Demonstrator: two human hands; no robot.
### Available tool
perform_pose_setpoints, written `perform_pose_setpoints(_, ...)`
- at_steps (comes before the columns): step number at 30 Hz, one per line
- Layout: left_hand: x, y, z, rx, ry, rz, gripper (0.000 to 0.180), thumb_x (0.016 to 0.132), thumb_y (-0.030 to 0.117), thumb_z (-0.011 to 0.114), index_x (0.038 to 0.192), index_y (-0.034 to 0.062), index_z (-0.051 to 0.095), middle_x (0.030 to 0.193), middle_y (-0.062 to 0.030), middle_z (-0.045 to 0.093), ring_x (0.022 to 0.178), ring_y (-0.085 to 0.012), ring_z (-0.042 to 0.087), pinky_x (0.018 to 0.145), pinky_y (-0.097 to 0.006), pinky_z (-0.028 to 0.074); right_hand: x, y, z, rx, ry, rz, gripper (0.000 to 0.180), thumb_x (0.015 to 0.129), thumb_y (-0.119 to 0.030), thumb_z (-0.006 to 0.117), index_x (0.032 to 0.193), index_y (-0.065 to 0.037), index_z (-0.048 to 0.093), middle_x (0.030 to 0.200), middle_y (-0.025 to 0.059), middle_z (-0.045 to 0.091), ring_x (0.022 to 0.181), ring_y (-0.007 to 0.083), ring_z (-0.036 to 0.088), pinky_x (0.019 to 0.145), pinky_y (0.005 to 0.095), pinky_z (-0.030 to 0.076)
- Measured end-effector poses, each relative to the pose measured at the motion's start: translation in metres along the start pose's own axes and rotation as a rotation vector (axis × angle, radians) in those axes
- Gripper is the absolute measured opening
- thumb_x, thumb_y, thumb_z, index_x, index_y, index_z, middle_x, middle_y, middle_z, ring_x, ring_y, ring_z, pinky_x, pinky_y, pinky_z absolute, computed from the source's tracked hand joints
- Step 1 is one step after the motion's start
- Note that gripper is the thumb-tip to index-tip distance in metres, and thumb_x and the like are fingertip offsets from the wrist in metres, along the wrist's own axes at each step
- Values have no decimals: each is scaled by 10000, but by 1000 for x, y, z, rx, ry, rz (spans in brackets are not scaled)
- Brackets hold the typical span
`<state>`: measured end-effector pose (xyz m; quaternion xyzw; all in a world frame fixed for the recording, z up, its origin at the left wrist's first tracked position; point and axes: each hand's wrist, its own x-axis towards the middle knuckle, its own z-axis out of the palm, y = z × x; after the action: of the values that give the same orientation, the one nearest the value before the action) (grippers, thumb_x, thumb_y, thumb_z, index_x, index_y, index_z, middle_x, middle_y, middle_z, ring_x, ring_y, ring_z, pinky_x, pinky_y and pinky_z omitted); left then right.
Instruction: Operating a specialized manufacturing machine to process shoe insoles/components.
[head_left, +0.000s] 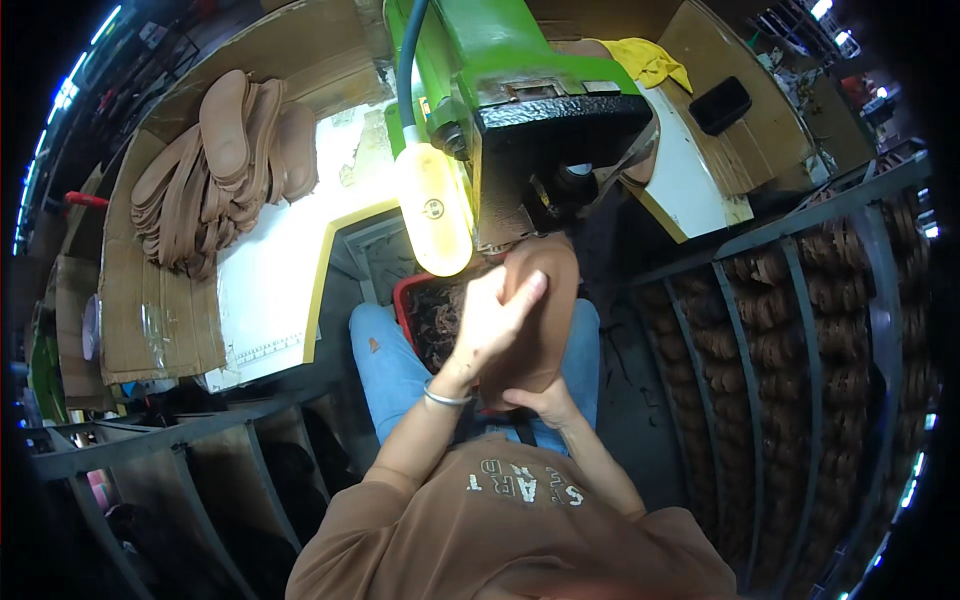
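Note:
A brown shoe sole [545, 325] is held between my two hands, its far end close under the head of a green machine [540, 85]. My left hand [492, 325] grips the sole's far half, with the thumb lying across its face. Lower down, my right hand [548, 402] holds the near end, thumb on top. The fingers behind the sole are hidden. Beneath the sole, between my knees, a red bin [405, 300] holds brown trimmings. A lit yellow-white lamp [436, 215] hangs just left of the machine's working end.
Brown soles [225, 150] lie piled on the white table [262, 300] at the left, inside cardboard walls. A black phone [720, 105] and a yellow cloth [648, 62] are at the back right. Metal racks [735, 320] packed with brown pieces stand at the right; another rack [190, 450] is at the lower left.

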<state>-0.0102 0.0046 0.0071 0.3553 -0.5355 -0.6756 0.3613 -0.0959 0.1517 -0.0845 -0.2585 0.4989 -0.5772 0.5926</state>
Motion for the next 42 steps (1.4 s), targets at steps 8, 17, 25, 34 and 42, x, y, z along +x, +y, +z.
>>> perform_pose_setpoints(8,-20,8,-7,-194,153,20,292,839,79,638,1091,-57,579,934,-54,644,805,-83,581,735,-210,470,-39,-12,-51,60,23,83,496,711,-19,705,1156,45,494,1089,98,587,983,165,567,873,307,455)
perform_pose_setpoints(17,-12,3,-35,-76,140,26,356,776,73,663,1091,-66,573,945,-75,619,819,-113,579,745,-236,475,31,-135,-68,-120,329,-342,333,816,-91,611,1100,-13,455,995,73,535,934,124,517,820,255,425)
perform_pose_setpoints(25,-31,16,-76,-201,176,87,262,778,39,658,1013,-62,603,914,-88,644,813,-124,604,749,-240,477,84,-154,-21,24,224,-278,271,766,-44,612,1012,-29,498,933,57,552,873,117,542,790,243,445)
perform_pose_setpoints(34,-88,-10,-133,-272,233,-72,257,783,23,643,1002,-99,582,895,-127,647,797,-132,617,738,-241,493,91,-140,41,48,42,-258,314,712,-28,628,1015,-22,544,901,28,596,843,108,569,783,241,448)
perform_pose_setpoints(42,-45,14,-79,0,-6,-28,282,769,54,695,1012,-65,615,889,-69,660,792,-101,597,729,-224,479,106,-135,67,-76,-122,-374,276,717,-24,686,966,4,570,895,53,636,827,115,601,743,243,468)
